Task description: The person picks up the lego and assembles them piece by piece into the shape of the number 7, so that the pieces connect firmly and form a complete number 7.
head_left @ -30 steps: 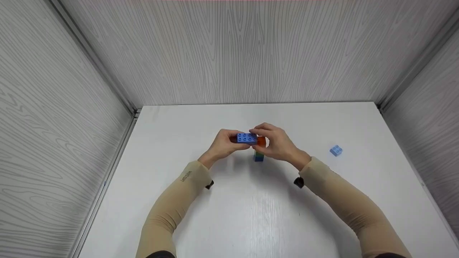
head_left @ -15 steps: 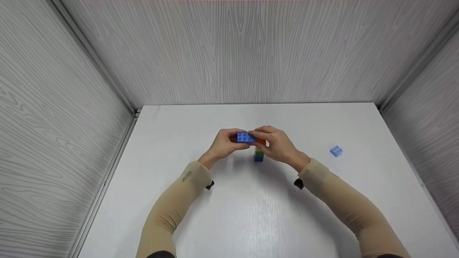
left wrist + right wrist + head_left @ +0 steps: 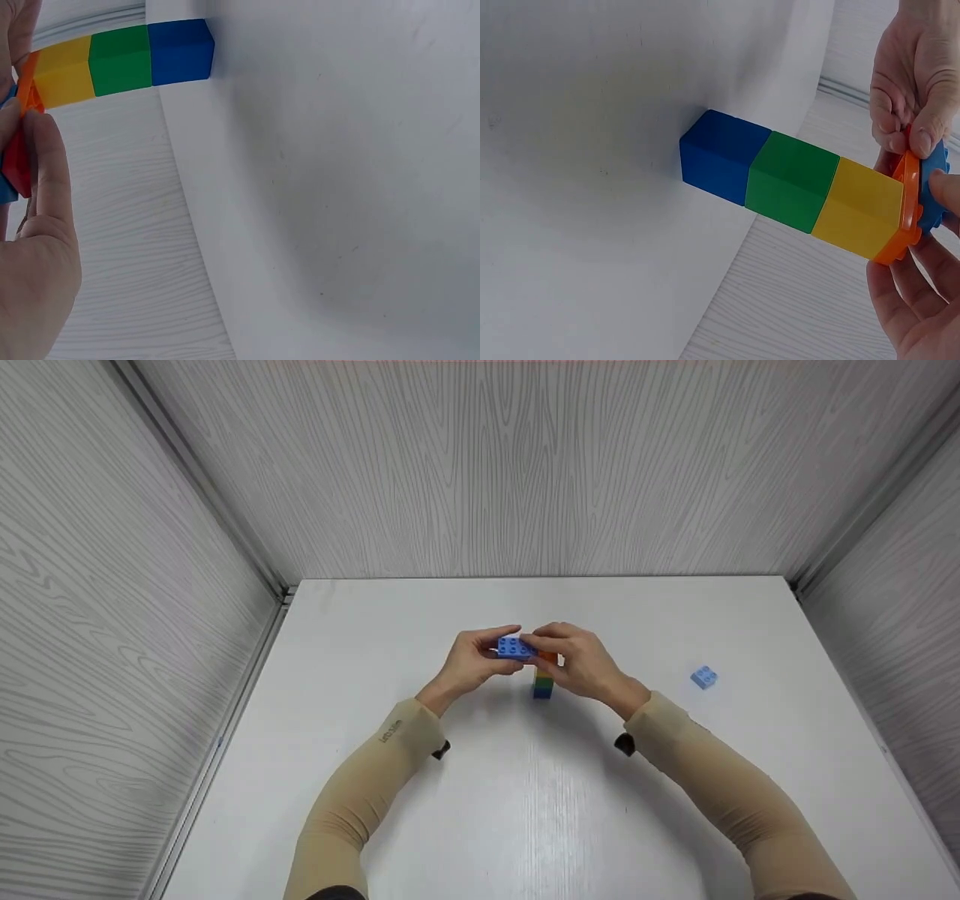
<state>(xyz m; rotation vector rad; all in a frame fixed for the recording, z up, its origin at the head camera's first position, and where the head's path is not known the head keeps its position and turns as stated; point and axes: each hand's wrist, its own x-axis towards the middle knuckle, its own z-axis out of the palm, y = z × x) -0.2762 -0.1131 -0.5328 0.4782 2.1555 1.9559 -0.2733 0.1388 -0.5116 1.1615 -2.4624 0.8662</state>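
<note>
Near the middle of the table stands an upright tower with a dark blue brick (image 3: 724, 154) at the bottom, then a green brick (image 3: 795, 180), a yellow brick (image 3: 859, 202) and an orange piece (image 3: 907, 206). A long blue studded brick (image 3: 513, 648) sits over the orange piece and juts out left, a red brick (image 3: 16, 169) under its overhang. My left hand (image 3: 469, 660) holds the red brick from the left, with one finger raised clear in the head view. From the right, my right hand (image 3: 585, 660) grips the blue studded brick and the orange piece.
A light blue studded brick (image 3: 704, 676) lies to the right on the white table (image 3: 487, 810). Grey wood-patterned panels (image 3: 495, 472) rise behind the table and at both sides.
A finger of my left hand has lifted off the blue studded brick. My right hand's fingers have come down onto that brick, and more of the yellow brick shows.
</note>
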